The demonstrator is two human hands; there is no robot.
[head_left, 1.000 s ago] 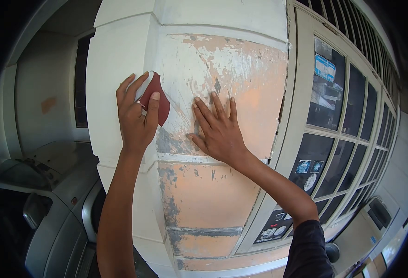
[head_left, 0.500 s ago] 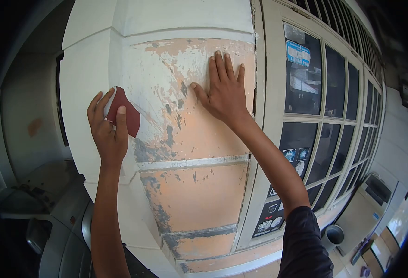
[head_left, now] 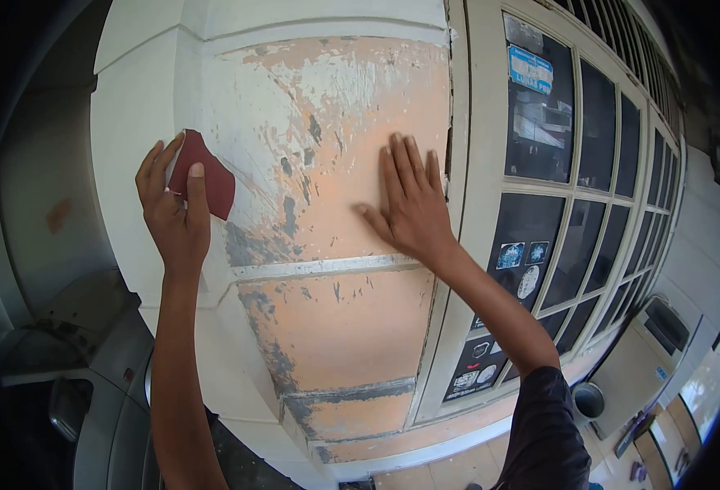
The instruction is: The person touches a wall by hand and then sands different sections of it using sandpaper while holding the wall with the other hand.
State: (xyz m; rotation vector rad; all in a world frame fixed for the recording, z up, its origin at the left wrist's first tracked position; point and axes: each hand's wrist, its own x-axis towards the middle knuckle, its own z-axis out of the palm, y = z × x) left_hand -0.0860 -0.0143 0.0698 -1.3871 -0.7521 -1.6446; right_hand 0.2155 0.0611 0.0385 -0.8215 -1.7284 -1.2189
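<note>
A dark red sheet of sandpaper (head_left: pixel 211 175) is pinched between the thumb and fingers of my left hand (head_left: pixel 173 208), beside the white corner of the wall. Its edges are uneven, and a pale backing shows near my fingers. My right hand (head_left: pixel 415 204) lies flat on the wall panel (head_left: pixel 335 208), fingers stretched upward and thumb out to the left. Peach paint covers much of this panel, with scraped white patches above and grey patches toward the lower left. Nothing is held in my right hand.
A white-framed glass door (head_left: pixel 539 147) with stickers stands right of the panel. A grey car (head_left: pixel 102 408) is parked at the lower left. Toward the lower right are a washing machine (head_left: pixel 641 343) and a grey bucket (head_left: pixel 588 400) on the tiled floor.
My right hand has slid down the panel, from the scraped white area onto the peach paint. My left hand still holds the sandpaper near the corner. The view has shifted slightly.
</note>
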